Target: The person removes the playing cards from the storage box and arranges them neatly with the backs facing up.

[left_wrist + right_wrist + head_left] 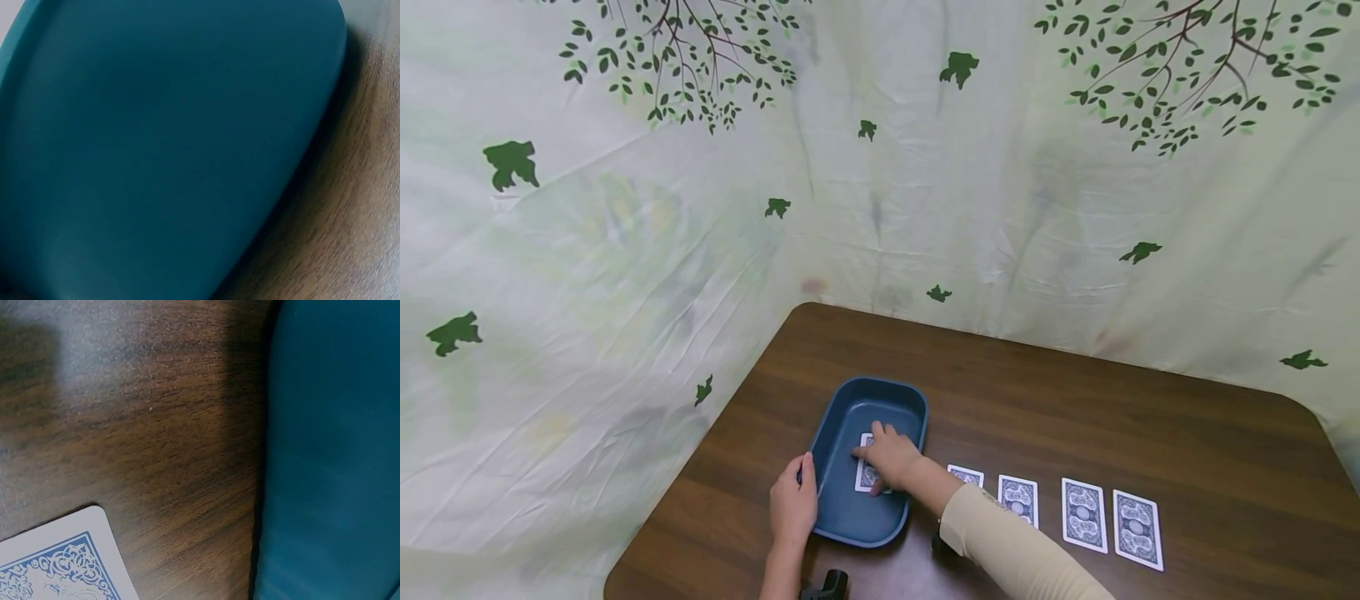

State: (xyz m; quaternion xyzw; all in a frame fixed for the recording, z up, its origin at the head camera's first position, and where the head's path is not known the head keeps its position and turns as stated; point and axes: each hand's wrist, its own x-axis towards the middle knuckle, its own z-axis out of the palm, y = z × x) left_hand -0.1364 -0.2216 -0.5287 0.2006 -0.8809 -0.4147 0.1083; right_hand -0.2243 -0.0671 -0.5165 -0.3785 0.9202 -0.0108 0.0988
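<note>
A blue rectangular tray (857,533) with rounded corners stands on the wooden table. My left hand (793,506) grips its left rim, thumb over the edge. Inside the tray a playing card (863,477) shows its patterned back. Over this card is my right hand (891,458), fingers at its upper edge and thumb at its lower edge; the hand hides part of the card. The left wrist view is mostly filled by the tray's outer wall (169,150). Neither hand appears in the wrist views.
Right of the tray lie several face-down cards in a row, among them a card (1084,515) and another at the right end (1138,529). My right sleeve (1015,533) partly covers the nearer ones. A leaf-printed cloth (1000,208) hangs behind the table (1075,400).
</note>
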